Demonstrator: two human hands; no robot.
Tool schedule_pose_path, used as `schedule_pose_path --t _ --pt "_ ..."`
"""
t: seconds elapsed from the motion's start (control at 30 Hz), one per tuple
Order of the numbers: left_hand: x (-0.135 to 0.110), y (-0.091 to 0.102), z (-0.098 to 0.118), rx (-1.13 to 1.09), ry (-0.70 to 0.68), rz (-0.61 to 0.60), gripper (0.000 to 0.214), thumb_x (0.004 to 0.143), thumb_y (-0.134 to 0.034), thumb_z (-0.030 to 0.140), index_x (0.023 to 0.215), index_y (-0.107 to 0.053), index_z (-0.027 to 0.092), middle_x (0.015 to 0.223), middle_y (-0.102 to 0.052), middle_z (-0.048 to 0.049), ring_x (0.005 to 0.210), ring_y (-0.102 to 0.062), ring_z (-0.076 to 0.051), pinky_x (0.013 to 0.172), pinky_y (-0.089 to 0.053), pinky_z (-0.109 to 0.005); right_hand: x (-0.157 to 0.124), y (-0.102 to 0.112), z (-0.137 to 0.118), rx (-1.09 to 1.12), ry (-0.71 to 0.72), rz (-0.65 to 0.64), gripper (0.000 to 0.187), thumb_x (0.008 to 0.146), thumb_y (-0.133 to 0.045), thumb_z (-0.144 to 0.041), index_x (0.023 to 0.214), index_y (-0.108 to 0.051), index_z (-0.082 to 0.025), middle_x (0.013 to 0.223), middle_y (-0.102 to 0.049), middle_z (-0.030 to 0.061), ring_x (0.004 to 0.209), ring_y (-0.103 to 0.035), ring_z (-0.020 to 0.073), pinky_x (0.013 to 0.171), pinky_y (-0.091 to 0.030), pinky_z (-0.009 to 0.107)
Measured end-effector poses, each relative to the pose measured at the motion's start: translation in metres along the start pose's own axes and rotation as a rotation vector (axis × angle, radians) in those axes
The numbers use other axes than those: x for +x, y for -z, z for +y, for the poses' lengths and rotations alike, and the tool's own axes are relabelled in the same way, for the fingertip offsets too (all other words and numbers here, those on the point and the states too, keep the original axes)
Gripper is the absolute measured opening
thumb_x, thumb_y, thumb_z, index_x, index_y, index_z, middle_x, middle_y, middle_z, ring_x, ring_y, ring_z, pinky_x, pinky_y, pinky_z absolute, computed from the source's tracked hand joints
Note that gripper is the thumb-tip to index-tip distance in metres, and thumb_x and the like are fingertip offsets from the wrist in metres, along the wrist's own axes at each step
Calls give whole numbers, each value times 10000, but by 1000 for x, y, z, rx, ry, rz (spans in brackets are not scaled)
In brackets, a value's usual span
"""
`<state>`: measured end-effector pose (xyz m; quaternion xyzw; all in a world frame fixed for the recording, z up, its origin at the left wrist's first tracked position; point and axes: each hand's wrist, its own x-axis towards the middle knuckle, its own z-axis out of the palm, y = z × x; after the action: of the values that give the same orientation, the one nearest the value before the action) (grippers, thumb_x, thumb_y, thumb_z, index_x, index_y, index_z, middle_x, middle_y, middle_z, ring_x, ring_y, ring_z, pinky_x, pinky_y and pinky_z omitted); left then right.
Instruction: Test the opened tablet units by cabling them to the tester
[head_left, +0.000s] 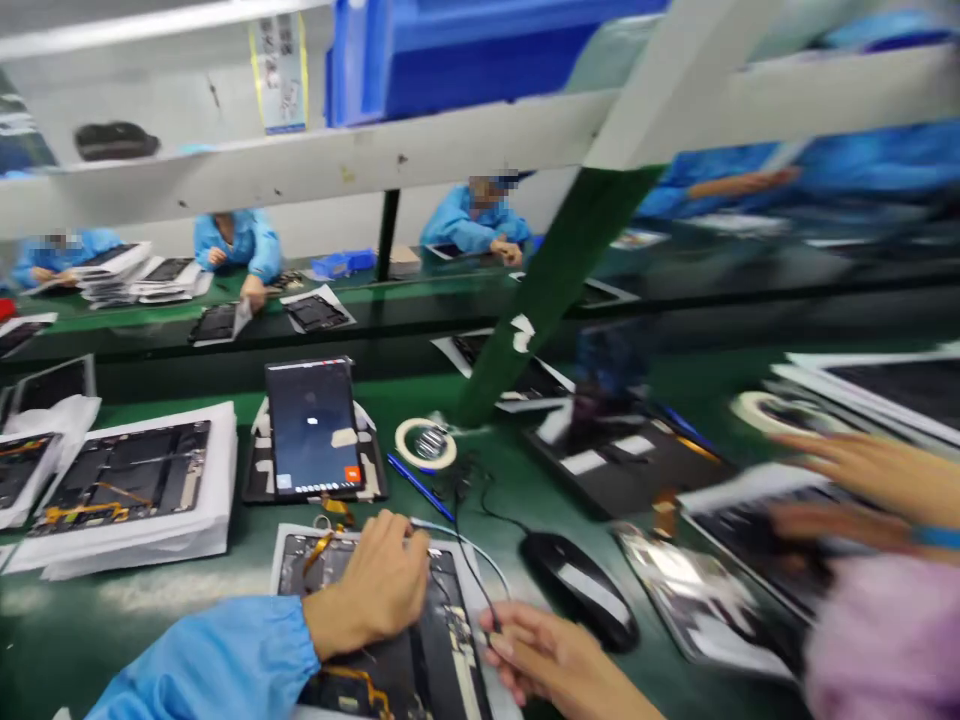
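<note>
left hand (371,590) cupped on open tablet (450,625) | right hand (559,660) pinching black cable (471,585) | wall poster (279,75) blurred

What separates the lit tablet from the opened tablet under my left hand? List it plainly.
The lit tablet shows a glowing blue screen, while the opened tablet shows bare internals with amber flex cables. Nothing touches the lit tablet, while the left hand rests on the opened tablet. Both are dark rectangles lying lengthwise toward the wearer on the green bench.
</note>
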<state>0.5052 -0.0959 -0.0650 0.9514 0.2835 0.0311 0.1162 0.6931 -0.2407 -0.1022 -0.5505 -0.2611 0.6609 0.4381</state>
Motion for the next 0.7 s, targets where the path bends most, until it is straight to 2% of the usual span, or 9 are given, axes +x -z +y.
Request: schedule_pose_path --t 0.07,0.2,0.33,0.47,0.7 --pt "5 -16 -5 3 -20 -48 254 998 -391 231 1038 -630 154 1064 -598 -118 990 -530 -243 865 -504 -400 -4 -3 -11 -89 66 24 491 700 -833 -565 894 -678 -142 641 -613 14 554 -554 122 558 -455 249" --pt "23 -33 -25 -142 -41 17 312 1032 -377 268 983 -664 156 993 -623 -93 929 -552 -202 882 -487 -360 -4 2 -15 -112 88 95 500 707 -818 -561 913 -684 -125 661 -622 13 544 -558 118 537 -478 253" --pt "29 -30 -32 -194 -19 35 320 1030 -402 267 955 -695 164 938 -649 -70 895 -573 -188 858 -477 -331 2 7 -5 -61 83 162 591 634 -854 -579 936 -675 -104 706 -661 36 501 -554 108 496 -488 257" --pt "27 -25 -29 -208 -10 39 335 1032 -395 264 963 -708 166 930 -658 -67 897 -591 -185 854 -487 -326 6 3 0 -23 94 192 626 636 -850 -587 965 -663 -88 728 -688 63 515 -582 118 500 -499 256" --pt "26 -26 -27 -204 -37 83 348 1037 -374 274 974 -699 165 929 -663 -67 882 -615 -172 827 -503 -297 7 -2 -2 -17 112 197 594 661 -841 -566 983 -675 -95 644 -650 20 509 -571 118 484 -476 240"
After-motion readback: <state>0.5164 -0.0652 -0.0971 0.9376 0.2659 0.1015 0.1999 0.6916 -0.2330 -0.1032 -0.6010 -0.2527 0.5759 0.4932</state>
